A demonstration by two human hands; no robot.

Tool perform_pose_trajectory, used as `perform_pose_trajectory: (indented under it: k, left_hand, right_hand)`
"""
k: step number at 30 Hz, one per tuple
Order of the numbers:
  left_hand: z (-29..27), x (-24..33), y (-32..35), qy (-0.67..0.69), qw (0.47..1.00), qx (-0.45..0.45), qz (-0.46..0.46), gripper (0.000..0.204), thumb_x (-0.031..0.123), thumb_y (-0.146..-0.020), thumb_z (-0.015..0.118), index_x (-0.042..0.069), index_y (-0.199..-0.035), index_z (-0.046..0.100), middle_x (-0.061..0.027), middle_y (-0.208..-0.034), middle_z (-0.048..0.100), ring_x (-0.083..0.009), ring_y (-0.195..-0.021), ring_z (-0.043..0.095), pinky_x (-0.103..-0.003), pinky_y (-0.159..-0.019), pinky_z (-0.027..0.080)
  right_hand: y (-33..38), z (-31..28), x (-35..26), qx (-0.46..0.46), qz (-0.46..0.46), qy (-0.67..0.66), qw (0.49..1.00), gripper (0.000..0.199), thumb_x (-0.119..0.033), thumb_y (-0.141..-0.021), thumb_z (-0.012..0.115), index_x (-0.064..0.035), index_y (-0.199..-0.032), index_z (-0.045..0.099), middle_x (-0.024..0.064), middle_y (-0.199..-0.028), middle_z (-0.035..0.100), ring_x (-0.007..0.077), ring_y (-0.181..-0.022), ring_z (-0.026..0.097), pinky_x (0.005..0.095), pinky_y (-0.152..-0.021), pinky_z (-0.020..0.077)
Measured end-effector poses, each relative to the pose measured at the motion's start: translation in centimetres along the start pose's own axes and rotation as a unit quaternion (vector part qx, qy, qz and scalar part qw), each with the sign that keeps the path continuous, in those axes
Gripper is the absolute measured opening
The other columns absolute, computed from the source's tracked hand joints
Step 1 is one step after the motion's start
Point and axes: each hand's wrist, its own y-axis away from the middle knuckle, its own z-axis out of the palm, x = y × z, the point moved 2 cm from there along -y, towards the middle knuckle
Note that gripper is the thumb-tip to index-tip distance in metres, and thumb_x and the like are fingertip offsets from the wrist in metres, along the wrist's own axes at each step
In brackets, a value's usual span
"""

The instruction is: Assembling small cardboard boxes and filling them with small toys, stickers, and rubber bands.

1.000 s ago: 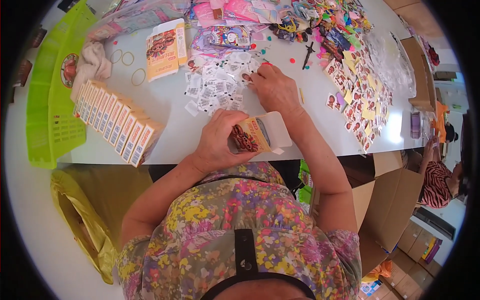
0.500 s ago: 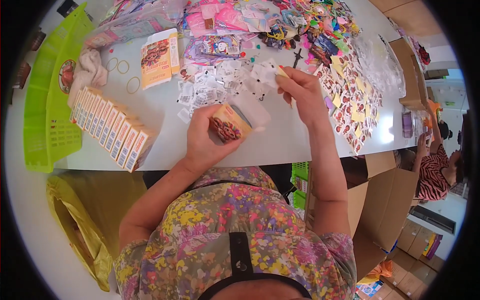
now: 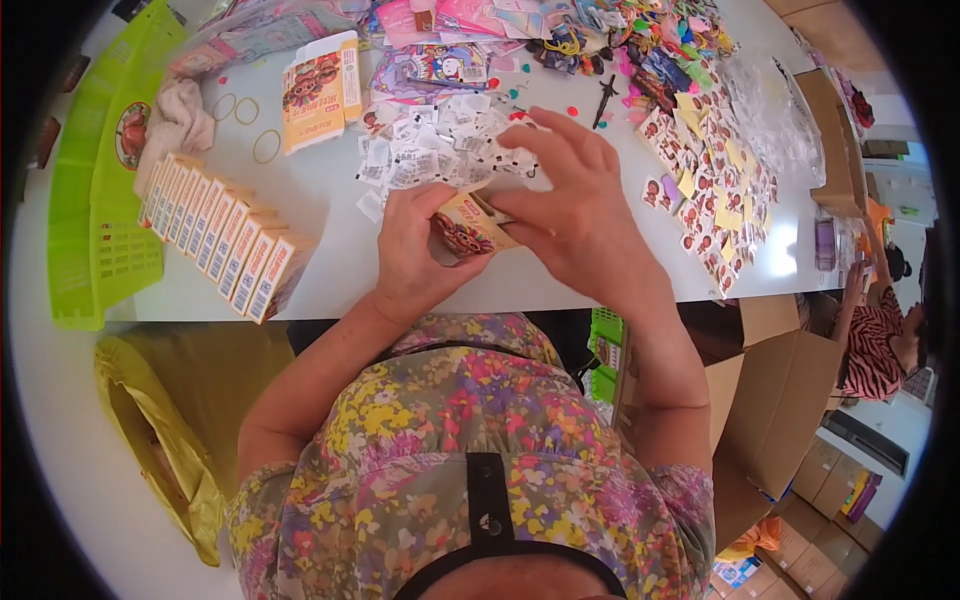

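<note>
My left hand [image 3: 415, 235] is closed around a small orange cardboard box [image 3: 466, 226] with a cartoon picture, tilted above the table's near side. Over the box's opened right end hovers my right hand [image 3: 580, 200], thumb near the opening and the other fingers spread apart. No item shows between its fingers, though the palm side is partly hidden. Just beyond the hands lies a heap of small white printed packets [image 3: 425, 150]. To the right, small cartoon cards and yellow slips [image 3: 715, 215] are scattered in a pile.
A row of filled orange boxes [image 3: 215, 235] stands at left beside a green basket [image 3: 75, 220]. Another orange box [image 3: 320, 90], rubber bands [image 3: 266, 146] and a cloth [image 3: 180, 120] lie behind. Colourful trinkets [image 3: 650, 50] cover the far side. An open carton [image 3: 780, 410] stands right, below the table.
My right hand has come down and left from above the white packets to the box's opening, its pinch now spread. My left hand still holds the box, turned slightly.
</note>
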Motion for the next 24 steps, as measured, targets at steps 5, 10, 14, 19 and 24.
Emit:
perform_pose_trajectory:
  k: [5, 10, 14, 19, 24]
  left_hand:
    - [0.3, -1.4, 0.7, 0.042, 0.998, 0.006, -0.050, 0.079, 0.013, -0.060, 0.092, 0.003, -0.123, 0.045, -0.0106, -0.114, 0.052, -0.0196, -0.103, 0.057, -0.032, -0.085, 0.051]
    - [0.1, -1.2, 0.5, 0.062, 0.995, 0.063, -0.038, 0.076, 0.016, -0.055, 0.093, 0.005, -0.116, 0.050, -0.0122, -0.104, 0.056, -0.0276, -0.093, 0.059, -0.036, -0.079, 0.050]
    - [0.1, -0.6, 0.4, 0.075, 0.995, 0.057, -0.042, 0.079, 0.020, -0.059, 0.092, 0.003, -0.122, 0.047, -0.0129, -0.105, 0.059, -0.0269, -0.092, 0.064, -0.034, -0.077, 0.052]
    - [0.2, -0.2, 1.2, 0.220, 0.968, -0.059, -0.103, 0.065, 0.012, -0.084, 0.074, 0.001, -0.135, 0.036, -0.0161, -0.107, 0.065, -0.0266, -0.094, 0.070, -0.032, -0.078, 0.056]
    - [-0.8, 1.3, 1.9, 0.291, 0.937, -0.119, -0.152, 0.055, 0.002, -0.089, 0.065, 0.002, -0.137, 0.036, -0.0160, -0.106, 0.065, -0.0237, -0.093, 0.071, -0.032, -0.077, 0.057]
  right_hand:
    - [0.2, 1.0, 0.7, -0.007, 0.015, -0.051, 0.999, 0.021, -0.004, -0.074, 0.073, -0.0055, -0.095, 0.072, 0.0093, -0.125, 0.057, 0.0336, -0.127, 0.046, 0.0451, -0.101, 0.0377]
    - [0.8, 0.5, 1.0, 0.092, 0.065, -0.300, 0.947, 0.023, -0.002, -0.079, 0.074, -0.0033, -0.102, 0.070, 0.0112, -0.109, 0.064, 0.0224, -0.107, 0.060, 0.0334, -0.089, 0.0490]
    - [2.8, 3.8, 0.0, 0.128, 0.275, -0.310, 0.901, 0.043, 0.005, -0.078, 0.074, -0.0027, -0.118, 0.058, 0.0020, -0.093, 0.063, 0.0096, -0.083, 0.061, 0.0227, -0.076, 0.0510]
    - [3.2, 4.7, 0.7, 0.289, 0.294, -0.478, 0.775, 0.037, 0.005, -0.080, 0.074, -0.0011, -0.110, 0.053, 0.0034, -0.090, 0.063, 0.0087, -0.079, 0.061, 0.0216, -0.070, 0.0510]
    - [5.9, 5.7, 0.4, 0.244, 0.329, -0.431, 0.804, 0.025, 0.002, -0.084, 0.071, 0.0021, -0.108, 0.063, 0.0083, -0.100, 0.066, 0.0102, -0.085, 0.061, 0.0220, -0.074, 0.0505]
